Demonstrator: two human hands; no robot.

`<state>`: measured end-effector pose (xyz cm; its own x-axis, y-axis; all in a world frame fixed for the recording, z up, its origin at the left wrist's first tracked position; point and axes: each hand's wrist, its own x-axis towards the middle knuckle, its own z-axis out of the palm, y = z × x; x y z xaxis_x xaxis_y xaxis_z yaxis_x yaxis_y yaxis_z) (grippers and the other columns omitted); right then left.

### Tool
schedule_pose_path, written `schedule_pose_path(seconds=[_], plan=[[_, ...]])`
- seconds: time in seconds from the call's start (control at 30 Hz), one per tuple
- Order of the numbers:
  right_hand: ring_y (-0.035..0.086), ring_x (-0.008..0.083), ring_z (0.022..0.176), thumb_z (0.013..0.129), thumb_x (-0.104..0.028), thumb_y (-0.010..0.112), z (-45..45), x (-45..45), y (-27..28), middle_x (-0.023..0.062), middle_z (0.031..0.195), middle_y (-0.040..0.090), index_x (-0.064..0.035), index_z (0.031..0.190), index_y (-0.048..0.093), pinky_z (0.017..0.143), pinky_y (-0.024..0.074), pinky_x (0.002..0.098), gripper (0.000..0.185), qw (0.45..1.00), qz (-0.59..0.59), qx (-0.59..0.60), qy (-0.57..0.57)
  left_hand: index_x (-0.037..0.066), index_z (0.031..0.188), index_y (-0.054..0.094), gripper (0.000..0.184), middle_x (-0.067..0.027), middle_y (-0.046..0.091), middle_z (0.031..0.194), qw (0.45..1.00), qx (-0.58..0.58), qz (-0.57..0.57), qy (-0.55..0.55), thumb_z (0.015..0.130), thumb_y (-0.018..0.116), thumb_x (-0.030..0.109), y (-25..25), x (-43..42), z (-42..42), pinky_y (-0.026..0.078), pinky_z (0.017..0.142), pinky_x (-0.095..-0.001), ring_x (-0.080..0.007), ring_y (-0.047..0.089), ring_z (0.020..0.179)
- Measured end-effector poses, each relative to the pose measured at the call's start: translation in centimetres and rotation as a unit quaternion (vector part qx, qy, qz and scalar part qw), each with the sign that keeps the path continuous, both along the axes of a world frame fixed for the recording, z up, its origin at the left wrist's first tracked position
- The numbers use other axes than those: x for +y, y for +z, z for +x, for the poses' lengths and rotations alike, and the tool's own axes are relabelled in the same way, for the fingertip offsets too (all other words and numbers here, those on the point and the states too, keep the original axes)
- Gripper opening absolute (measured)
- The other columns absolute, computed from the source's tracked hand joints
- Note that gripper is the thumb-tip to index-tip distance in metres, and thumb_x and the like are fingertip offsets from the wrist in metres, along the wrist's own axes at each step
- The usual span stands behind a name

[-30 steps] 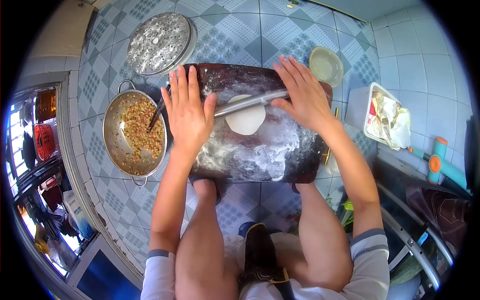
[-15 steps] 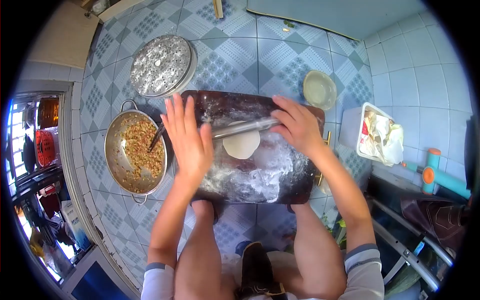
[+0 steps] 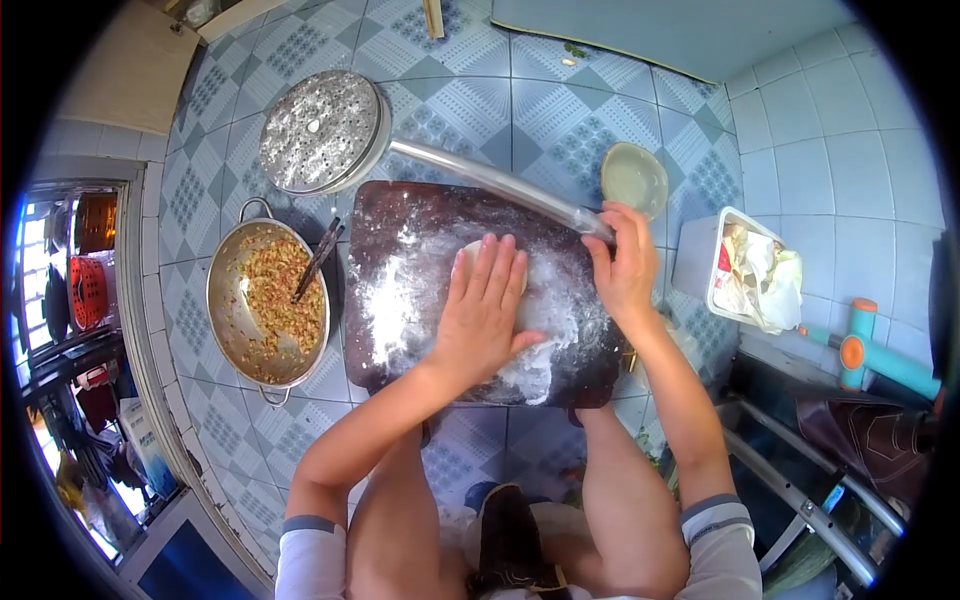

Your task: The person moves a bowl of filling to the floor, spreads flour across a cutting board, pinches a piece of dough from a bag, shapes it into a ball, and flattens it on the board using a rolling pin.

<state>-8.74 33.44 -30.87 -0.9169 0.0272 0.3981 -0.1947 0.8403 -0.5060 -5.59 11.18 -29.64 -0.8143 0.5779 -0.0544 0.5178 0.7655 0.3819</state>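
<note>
My left hand (image 3: 480,315) lies flat with fingers stretched out over a round of dough (image 3: 521,282) and covers most of it. The dough rests on a dark floured board (image 3: 395,215). At the board's right edge, my right hand (image 3: 627,265) grips one end of a metal rolling pin (image 3: 495,182) between thumb and fingers. The pin is raised and slants up to the left, past the board's far edge.
Left of the board stands a metal pan (image 3: 222,330) of chopped filling with dark utensils (image 3: 318,258) in it. A floured perforated steamer tray (image 3: 322,130) sits at the far left. Beyond the right corner are a bowl (image 3: 634,180) and a white bin (image 3: 692,255).
My right hand has lifted the rolling pin off the dough and swung its free end away from me. My left hand has moved right, from the pin's left end onto the dough.
</note>
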Motion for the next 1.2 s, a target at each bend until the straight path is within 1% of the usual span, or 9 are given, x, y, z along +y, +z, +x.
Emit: schedule_pose_path(seconds=[0.2,0.3,0.37,0.5,0.57,0.7,0.8,1.1,1.2], plan=[[0.061,0.0335,0.099,0.075,-0.017,0.077,0.0,0.1,0.4,0.0123,0.114,0.062,-0.0042,0.103,0.059,0.082,0.0500,0.0409,0.036,0.998,0.018,0.017,0.056,-0.001,0.149,0.029,0.097,-0.0221,0.025,0.156,0.984,0.005,-0.018,-0.179,0.081,0.054,0.064,1.2,-2.5,-1.1,0.013,0.117,-0.0564,-0.0411,0.019,0.146],[0.060,0.0331,0.102,0.073,-0.018,0.078,-0.2,0.5,0.8,0.0111,0.114,0.061,-0.0049,0.102,0.060,0.085,0.0491,0.0421,0.037,0.995,0.002,-0.020,0.094,0.001,0.149,0.031,0.089,-0.0206,0.030,0.155,0.971,-0.040,0.057,-0.229,0.086,0.052,0.060,3.1,-4.6,-1.2,0.015,0.117,-0.0555,-0.0398,0.024,0.144],[0.057,0.0316,0.110,0.072,-0.019,0.077,-0.5,0.9,1.9,0.0100,0.118,0.061,-0.0057,0.101,0.060,0.089,0.0471,0.0426,0.036,0.982,0.005,-0.042,0.186,0.000,0.149,0.032,0.075,-0.0202,0.030,0.155,0.979,0.105,0.141,-0.098,0.093,0.050,0.047,4.2,-5.9,-0.8,0.016,0.117,-0.0543,-0.0389,0.026,0.144],[0.053,0.0301,0.120,0.072,-0.020,0.077,-1.0,0.9,3.2,0.0095,0.125,0.059,-0.0061,0.100,0.061,0.097,0.0448,0.0418,0.035,0.963,0.081,-0.062,0.250,0.001,0.150,0.030,0.068,-0.0199,0.027,0.156,0.978,0.152,0.112,0.090,0.092,0.052,0.031,3.7,-6.6,-1.9,0.014,0.118,-0.0526,-0.0384,0.023,0.146],[0.046,0.0309,0.129,0.072,-0.023,0.077,-1.1,0.8,2.5,0.0116,0.135,0.053,-0.0066,0.102,0.059,0.108,0.0370,0.0446,0.039,0.949,0.105,-0.099,0.281,0.001,0.150,0.029,0.071,-0.0204,0.026,0.157,0.982,0.083,0.049,0.160,0.089,0.055,0.025,1.6,-6.2,-2.4,0.012,0.118,-0.0528,-0.0387,0.021,0.146],[0.040,0.0330,0.136,0.076,-0.031,0.075,-0.5,-0.4,3.7,0.0144,0.144,0.046,-0.0059,0.118,0.056,0.115,0.0274,0.0480,0.053,0.957,0.089,-0.142,0.237,0.001,0.150,0.029,0.075,-0.0200,0.026,0.157,0.983,0.067,-0.005,0.171,0.085,0.059,0.024,0.9,-5.5,-2.0,0.010,0.118,-0.0530,-0.0380,0.020,0.147],[0.033,0.0345,0.140,0.081,-0.041,0.069,1.6,-0.7,3.3,0.0168,0.150,0.039,-0.0040,0.143,0.042,0.116,0.0201,0.0521,0.077,0.947,0.178,-0.180,0.198,0.003,0.150,0.030,0.077,-0.0192,0.026,0.157,0.988,0.034,0.004,0.151,0.084,0.060,0.027,1.4,-5.5,0.4,0.010,0.118,-0.0545,-0.0382,0.019,0.147],[0.032,0.0338,0.141,0.082,-0.036,0.068,2.0,-1.8,3.4,0.0149,0.152,0.036,-0.0051,0.140,0.045,0.115,0.0225,0.0523,0.070,0.965,0.163,-0.155,0.133,0.002,0.150,0.029,0.078,-0.0180,0.026,0.157,0.984,0.078,0.012,0.161,0.083,0.062,0.024,0.9,-5.6,-3.0,0.010,0.118,-0.0545,-0.0376,0.020,0.146],[0.041,0.0310,0.135,0.074,-0.025,0.075,4.5,-1.0,1.7,0.0128,0.147,0.044,-0.0069,0.115,0.059,0.103,0.0345,0.0451,0.047,0.966,0.158,-0.134,0.156,0.001,0.150,0.029,0.077,-0.0179,0.026,0.157,0.989,0.057,0.006,0.139,0.085,0.061,0.025,1.3,-6.1,-0.9,0.008,0.117,-0.0560,-0.0387,0.018,0.147]])
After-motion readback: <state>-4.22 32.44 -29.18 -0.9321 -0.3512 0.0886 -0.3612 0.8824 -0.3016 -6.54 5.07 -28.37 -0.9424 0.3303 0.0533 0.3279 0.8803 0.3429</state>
